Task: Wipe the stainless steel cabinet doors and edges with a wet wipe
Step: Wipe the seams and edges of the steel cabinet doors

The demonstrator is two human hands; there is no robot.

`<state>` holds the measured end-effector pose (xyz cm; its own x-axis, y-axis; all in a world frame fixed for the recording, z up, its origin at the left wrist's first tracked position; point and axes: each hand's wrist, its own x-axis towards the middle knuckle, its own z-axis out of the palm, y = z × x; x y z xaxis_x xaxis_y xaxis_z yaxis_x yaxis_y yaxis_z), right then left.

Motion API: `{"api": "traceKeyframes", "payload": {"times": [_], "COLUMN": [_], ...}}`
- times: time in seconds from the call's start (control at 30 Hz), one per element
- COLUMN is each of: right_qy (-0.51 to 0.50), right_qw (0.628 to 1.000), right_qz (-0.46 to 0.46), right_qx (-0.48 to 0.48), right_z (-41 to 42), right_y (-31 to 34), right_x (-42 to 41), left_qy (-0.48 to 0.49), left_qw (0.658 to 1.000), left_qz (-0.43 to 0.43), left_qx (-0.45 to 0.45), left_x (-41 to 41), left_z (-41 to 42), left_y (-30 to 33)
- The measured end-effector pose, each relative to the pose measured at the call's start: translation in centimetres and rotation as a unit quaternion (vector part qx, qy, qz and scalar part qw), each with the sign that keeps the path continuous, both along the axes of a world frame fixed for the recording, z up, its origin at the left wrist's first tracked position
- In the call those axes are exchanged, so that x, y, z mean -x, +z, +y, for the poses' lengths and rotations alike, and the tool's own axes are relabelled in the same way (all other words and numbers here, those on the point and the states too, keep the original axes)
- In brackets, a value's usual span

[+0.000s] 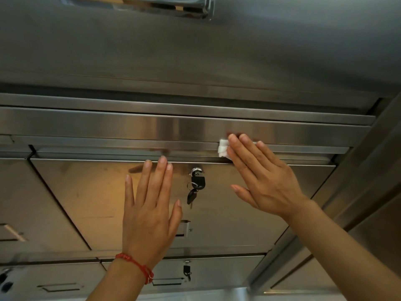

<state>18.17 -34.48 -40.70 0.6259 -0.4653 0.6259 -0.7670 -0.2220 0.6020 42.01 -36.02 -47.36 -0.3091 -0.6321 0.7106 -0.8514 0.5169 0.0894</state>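
Fingers of the right hand (260,177) lie flat, pressing the wipe (223,148) onto the edge (130,146) above the door (97,192); left hand (149,205) spread on it. Wipe may slip out sideways; padlock (198,181) could snag.

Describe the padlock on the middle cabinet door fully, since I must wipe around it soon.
The padlock is small, with a dark body and a shiny silver shackle hooked through a fitting near the top edge of the steel cabinet door. It hangs flat against the door. A ring in its base carries a black-headed key that dangles below. Whether it is locked cannot be told. It hangs between the left hand and the right hand; neither touches it.
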Motion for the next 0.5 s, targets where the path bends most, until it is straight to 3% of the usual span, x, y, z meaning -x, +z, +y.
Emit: {"api": "traceKeyframes", "payload": {"times": [0.5], "right_qy": [-0.008], "right_qw": [0.999], "right_qz": [-0.027], "right_qx": [0.029], "right_z": [0.2], "right_y": [-0.59], "right_x": [0.07], "left_qy": [-0.005], "left_qw": [1.0], "left_qz": [0.014], "left_qx": [0.002], "left_x": [0.18], "left_z": [0.14], "left_y": [0.15]}}
